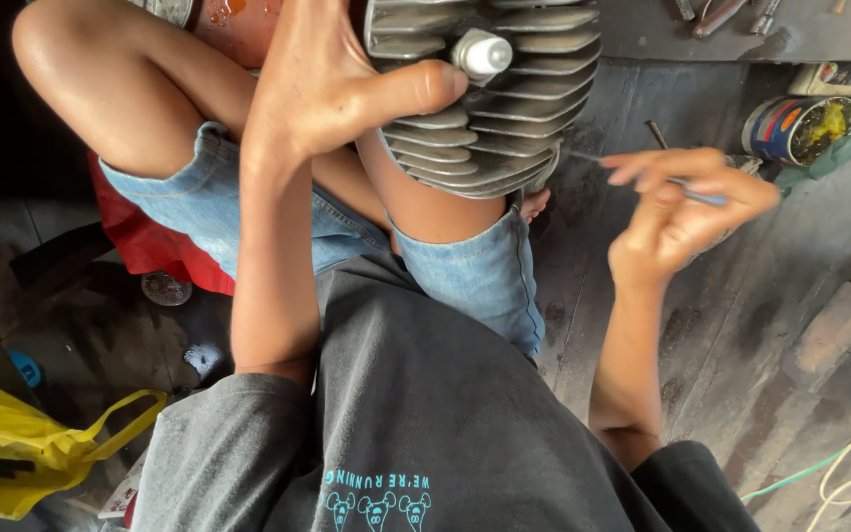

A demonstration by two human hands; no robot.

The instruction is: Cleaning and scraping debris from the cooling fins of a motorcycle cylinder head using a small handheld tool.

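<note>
My left hand (332, 74) grips a grey finned metal engine cylinder head (514, 108) that rests on my knee, with the thumb pressed across its fins just beside a white spark plug (483, 51). To the right, my right hand (682, 212) pinches a thin metal tool (696, 193) between its fingertips; the tool's fine tip points left towards the lower edge of the fins, and looks a little apart from them.
I sit low in denim shorts on a red seat (155, 246) over a dark wooden plank floor (741, 325). A tin can of greenish grease (802, 128) stands at the right. A yellow bag (22, 443) lies at lower left, a cord (839, 478) at lower right.
</note>
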